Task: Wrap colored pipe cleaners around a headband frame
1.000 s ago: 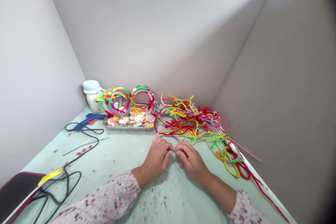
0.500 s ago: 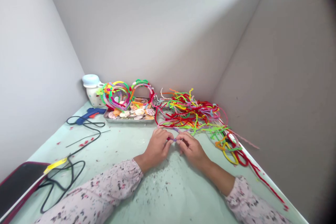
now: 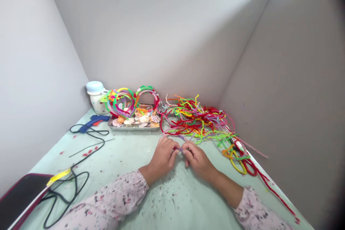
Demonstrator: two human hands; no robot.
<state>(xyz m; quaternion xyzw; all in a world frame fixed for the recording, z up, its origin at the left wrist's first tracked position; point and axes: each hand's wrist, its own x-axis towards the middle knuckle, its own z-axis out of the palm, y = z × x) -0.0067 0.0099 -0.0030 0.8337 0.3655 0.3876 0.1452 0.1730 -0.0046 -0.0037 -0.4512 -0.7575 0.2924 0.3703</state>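
Over the middle of the table, my left hand and my right hand meet almost fingertip to fingertip. Both are closed in a pinch on a short purple pipe cleaner, whose small bit shows between them. Some dark red or magenta shows at my left fingertips. Just beyond the fingers, a thin pink and purple fuzzy arc runs from one hand toward the other; whether it joins the held piece is hidden. A heap of colourful pipe cleaners lies behind my right hand.
A metal tray of seashells carries fuzzy headbands. To its left are a lidded white jar and a blue glue gun. A black cord and a dark red-edged case lie left. Walls enclose the table.
The whole scene sits slightly lower in the picture, as the camera has tilted. Both hands keep their pinch at the same place, with only small finger shifts.
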